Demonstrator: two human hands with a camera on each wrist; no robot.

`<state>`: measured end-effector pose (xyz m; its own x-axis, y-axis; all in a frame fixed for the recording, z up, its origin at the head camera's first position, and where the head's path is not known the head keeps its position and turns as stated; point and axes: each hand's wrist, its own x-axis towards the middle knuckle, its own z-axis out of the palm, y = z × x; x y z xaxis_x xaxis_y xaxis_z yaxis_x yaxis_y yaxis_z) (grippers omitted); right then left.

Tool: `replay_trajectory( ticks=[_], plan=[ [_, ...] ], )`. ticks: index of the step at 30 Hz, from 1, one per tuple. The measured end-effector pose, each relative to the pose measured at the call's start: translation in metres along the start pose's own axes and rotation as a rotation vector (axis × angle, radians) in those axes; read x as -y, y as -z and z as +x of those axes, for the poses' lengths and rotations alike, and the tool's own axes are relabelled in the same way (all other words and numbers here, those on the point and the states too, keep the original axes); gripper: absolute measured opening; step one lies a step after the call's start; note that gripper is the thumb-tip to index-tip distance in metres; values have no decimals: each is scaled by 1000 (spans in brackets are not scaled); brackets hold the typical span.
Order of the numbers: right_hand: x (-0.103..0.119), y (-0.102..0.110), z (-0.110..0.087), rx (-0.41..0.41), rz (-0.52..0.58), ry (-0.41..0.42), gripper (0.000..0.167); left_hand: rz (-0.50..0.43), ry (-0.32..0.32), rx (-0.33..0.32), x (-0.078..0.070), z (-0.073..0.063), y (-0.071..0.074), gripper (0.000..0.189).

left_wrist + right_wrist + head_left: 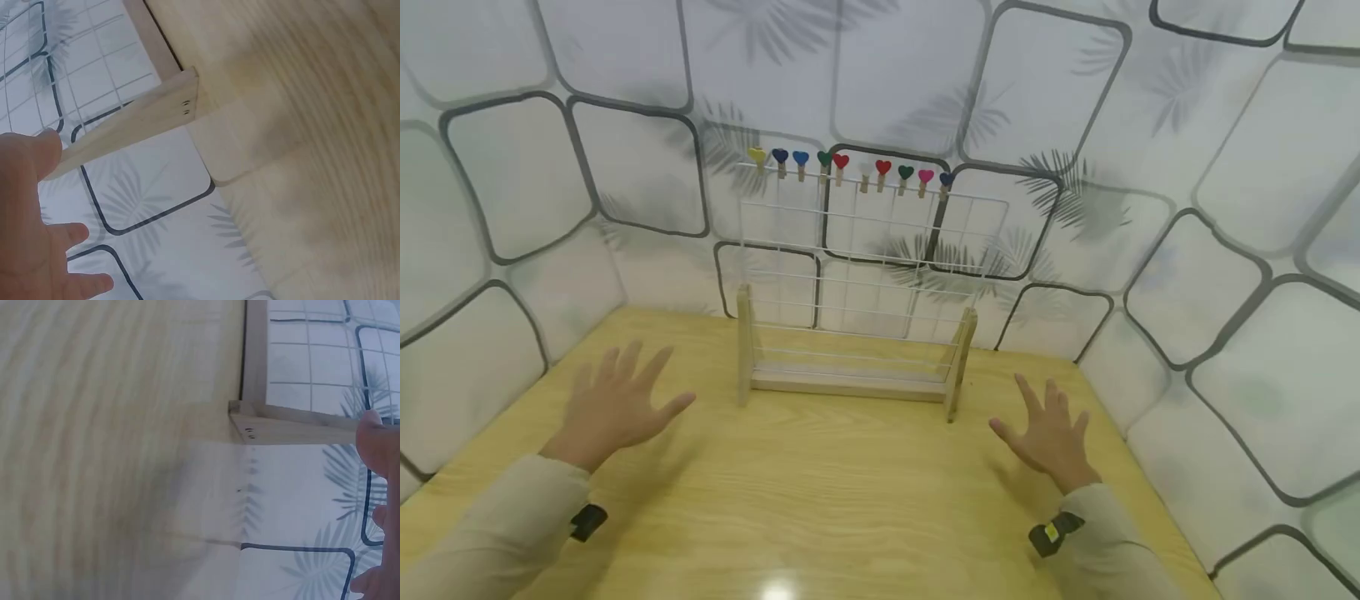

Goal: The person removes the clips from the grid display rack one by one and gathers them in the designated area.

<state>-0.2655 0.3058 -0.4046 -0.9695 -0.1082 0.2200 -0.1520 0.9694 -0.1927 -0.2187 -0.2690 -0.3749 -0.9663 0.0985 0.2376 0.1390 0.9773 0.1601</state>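
A white wire grid rack (857, 287) stands upright on the table, held by wooden side posts (744, 346) and a wooden base bar (850, 385). Along its top wire sits a row of several small wooden clips with coloured hearts, among them a yellow heart clip (757, 157) and a pink heart clip (925, 179). To the left of the rack, my left hand (613, 408) hovers over the table with fingers spread, holding nothing. On the other side, my right hand (1048, 433) is likewise spread above the tabletop and holds nothing. Neither hand touches the rack in the head view.
The light wooden table (820, 492) fills the foreground. Patterned walls (1225, 333) with dark outlines and leaf prints enclose it at the back and both sides. Dark wrist devices (1047, 537) are worn below both hands.
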Motion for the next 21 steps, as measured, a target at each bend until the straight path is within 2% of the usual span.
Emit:
replay_trajectory(
  ticks=[4, 8, 13, 15, 18, 21],
  plan=[
    [8, 9, 7, 13, 47, 23, 86, -27, -12, 22, -3, 9, 6, 85],
    [19, 19, 15, 4, 178, 83, 75, -116, -25, 49, -3, 19, 11, 84],
    [33, 33, 25, 2, 358, 109, 64, -347, -78, 100, -6, 30, 21, 81],
    [39, 39, 29, 18, 446, 88, 63, -441, -84, 130, -7, 32, 26, 81],
    [47, 46, 35, 42, 600, 51, 62, -529, -73, 155, -9, 36, 32, 80],
    [55, 54, 44, 48, 775, 53, 58, -665, -80, 160, -13, 43, 38, 76]
  ],
)
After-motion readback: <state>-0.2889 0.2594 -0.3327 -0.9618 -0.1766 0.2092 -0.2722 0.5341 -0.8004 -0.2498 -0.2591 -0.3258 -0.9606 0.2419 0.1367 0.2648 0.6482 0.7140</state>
